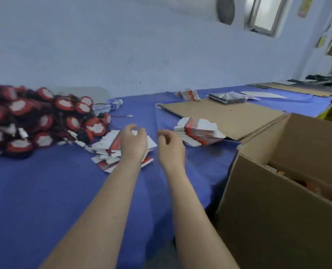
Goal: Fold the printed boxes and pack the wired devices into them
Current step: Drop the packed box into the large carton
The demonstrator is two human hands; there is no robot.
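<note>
Fingers of left hand and right hand are curling loosely, empty, near printed boxes. Pinching one up for folding is probably coming next.

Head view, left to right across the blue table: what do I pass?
First the pile of red-and-white wired devices, left hand, right hand, stack of flat printed boxes, open cardboard carton.

Matt blue cloth covers the table; flat printed boxes of white-and-red paper card; plain brown corrugated carton; red-rimmed wired devices look like glossy plastic.
</note>
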